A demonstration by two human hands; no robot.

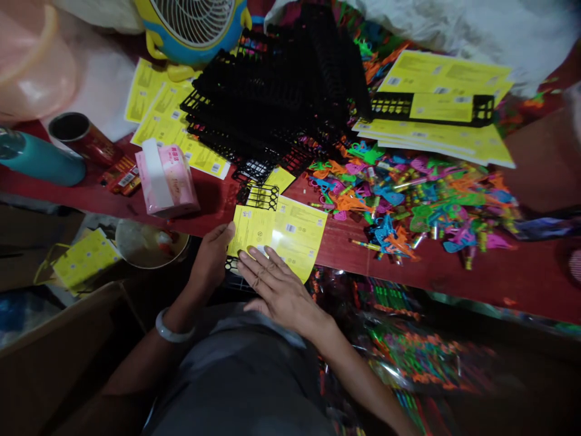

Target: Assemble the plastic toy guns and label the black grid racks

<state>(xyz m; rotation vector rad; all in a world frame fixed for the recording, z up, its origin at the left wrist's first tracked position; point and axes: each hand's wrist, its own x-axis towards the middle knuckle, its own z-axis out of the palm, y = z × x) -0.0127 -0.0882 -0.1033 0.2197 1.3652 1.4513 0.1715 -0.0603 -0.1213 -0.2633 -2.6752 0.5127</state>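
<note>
At the table's front edge lies a yellow printed sheet with small text and barcodes. A black plastic rack shows at its upper edge, and more black lattice peeks out at the lower left. My left hand, wearing a pale bangle, is closed on the left edge of the sheet and seemingly the rack. My right hand rests flat on the sheet's lower part, fingers stretched out. How sheet and rack fit together is partly hidden under it.
Black racks are heaped behind. Colourful plastic toy pieces cover the right side, below more yellow sheets. A tissue pack, teal bottle, dark red can and fan stand left. Bagged pieces lie below the table edge.
</note>
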